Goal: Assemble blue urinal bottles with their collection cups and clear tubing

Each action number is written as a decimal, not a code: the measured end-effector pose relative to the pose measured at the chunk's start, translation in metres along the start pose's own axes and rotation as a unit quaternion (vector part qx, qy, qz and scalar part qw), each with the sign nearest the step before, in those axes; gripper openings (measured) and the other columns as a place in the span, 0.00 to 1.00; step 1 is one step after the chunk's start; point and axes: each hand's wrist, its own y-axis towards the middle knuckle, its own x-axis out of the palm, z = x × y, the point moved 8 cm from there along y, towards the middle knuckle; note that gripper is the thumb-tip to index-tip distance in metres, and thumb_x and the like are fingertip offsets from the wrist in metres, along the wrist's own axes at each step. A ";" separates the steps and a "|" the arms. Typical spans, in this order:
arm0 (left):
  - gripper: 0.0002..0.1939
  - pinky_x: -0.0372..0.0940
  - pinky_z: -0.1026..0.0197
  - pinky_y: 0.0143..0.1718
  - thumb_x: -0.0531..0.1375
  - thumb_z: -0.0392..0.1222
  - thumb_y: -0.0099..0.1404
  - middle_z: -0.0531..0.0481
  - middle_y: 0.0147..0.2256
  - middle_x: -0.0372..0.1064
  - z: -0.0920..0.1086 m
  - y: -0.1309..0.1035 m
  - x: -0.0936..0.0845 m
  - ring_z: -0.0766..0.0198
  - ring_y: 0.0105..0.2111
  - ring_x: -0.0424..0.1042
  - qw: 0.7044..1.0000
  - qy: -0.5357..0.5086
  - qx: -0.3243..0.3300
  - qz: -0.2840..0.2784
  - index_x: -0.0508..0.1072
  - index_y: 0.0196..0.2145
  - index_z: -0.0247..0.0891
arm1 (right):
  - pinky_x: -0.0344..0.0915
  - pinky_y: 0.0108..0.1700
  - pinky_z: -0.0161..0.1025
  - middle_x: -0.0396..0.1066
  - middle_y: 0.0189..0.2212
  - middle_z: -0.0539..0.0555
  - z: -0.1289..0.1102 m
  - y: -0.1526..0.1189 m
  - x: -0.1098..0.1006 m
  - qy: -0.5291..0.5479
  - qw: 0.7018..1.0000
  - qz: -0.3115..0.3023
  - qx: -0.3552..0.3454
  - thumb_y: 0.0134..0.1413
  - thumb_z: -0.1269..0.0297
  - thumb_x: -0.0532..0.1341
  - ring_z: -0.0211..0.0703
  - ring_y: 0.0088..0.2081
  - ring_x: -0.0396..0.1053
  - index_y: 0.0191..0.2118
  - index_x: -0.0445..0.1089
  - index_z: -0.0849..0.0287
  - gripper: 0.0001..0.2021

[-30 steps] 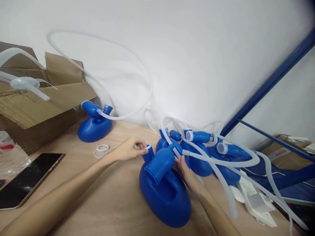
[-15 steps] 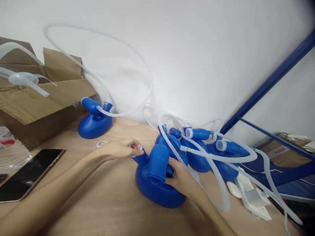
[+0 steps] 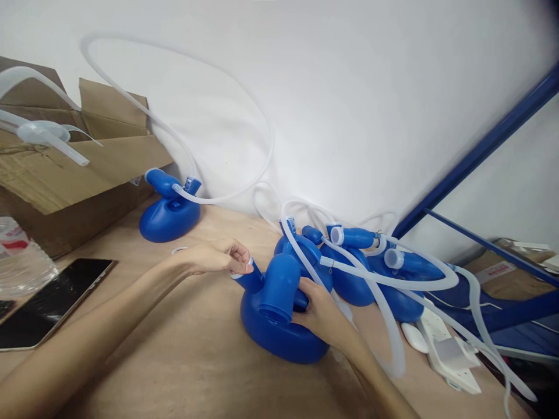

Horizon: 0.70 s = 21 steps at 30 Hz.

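A blue plastic urinal bottle (image 3: 283,346) sits on the table in front of me, its wide neck (image 3: 279,285) turned towards me and a short spout (image 3: 248,278) at its left. My left hand (image 3: 227,257) pinches a small whitish piece (image 3: 250,262) at the rim of that spout; the fingertips hide part of it. On the other side my right hand (image 3: 321,311) is wrapped round the bottle behind the wide neck, where its grip is partly hidden. The wide neck is open and carries no lid.
Several similar blue bottles (image 3: 351,276) with whitish tubes (image 3: 388,279) crowd the right. Another bottle (image 3: 168,221) stands at the back left, beside a cardboard box (image 3: 82,186). A phone (image 3: 56,302) lies at the left. A power strip (image 3: 458,364) and blue metal frame (image 3: 480,145) are at the right.
The view has shifted slightly. Both hands keep their places on the bottle, the left still at the spout and the right still behind the wide neck.
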 end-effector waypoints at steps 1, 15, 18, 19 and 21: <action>0.20 0.59 0.60 0.36 0.71 0.54 0.55 0.53 0.24 0.65 0.000 0.000 0.002 0.64 0.28 0.63 1.000 -0.013 -0.004 -0.018 0.71 0.24 0.37 | 0.70 0.59 0.56 0.79 0.53 0.57 0.000 0.000 0.000 0.002 1.000 0.000 0.001 0.54 0.53 0.74 0.61 0.57 0.75 0.50 0.77 0.51 0.19; 0.04 0.58 0.61 0.32 0.62 0.36 0.53 0.53 0.26 0.71 0.001 -0.003 -0.001 0.65 0.29 0.65 1.000 0.009 0.001 -0.030 0.74 0.29 0.33 | 0.70 0.60 0.57 0.78 0.57 0.55 0.000 -0.002 -0.001 -0.003 1.000 -0.006 -0.001 0.54 0.55 0.75 0.61 0.57 0.75 0.56 0.77 0.46 0.23; 0.05 0.56 0.63 0.30 0.62 0.36 0.53 0.54 0.25 0.70 0.002 -0.003 0.000 0.66 0.27 0.63 0.999 0.022 0.000 -0.038 0.75 0.29 0.33 | 0.69 0.59 0.55 0.79 0.56 0.55 0.000 -0.001 0.000 -0.004 1.000 -0.006 -0.006 0.55 0.56 0.74 0.60 0.56 0.75 0.56 0.77 0.46 0.22; 0.05 0.56 0.63 0.30 0.62 0.36 0.53 0.54 0.24 0.69 0.002 -0.004 0.000 0.67 0.27 0.63 0.999 0.025 0.001 -0.039 0.75 0.29 0.33 | 0.69 0.59 0.55 0.79 0.55 0.54 0.001 -0.001 0.000 -0.006 1.000 -0.006 -0.008 0.55 0.56 0.75 0.59 0.56 0.75 0.56 0.78 0.46 0.22; 0.05 0.55 0.64 0.29 0.61 0.36 0.54 0.55 0.24 0.68 0.003 -0.006 0.000 0.68 0.26 0.62 0.999 0.029 0.006 -0.036 0.74 0.29 0.33 | 0.69 0.59 0.54 0.79 0.55 0.54 0.001 -0.001 0.000 -0.010 1.000 -0.007 -0.011 0.54 0.56 0.75 0.59 0.56 0.75 0.56 0.77 0.46 0.23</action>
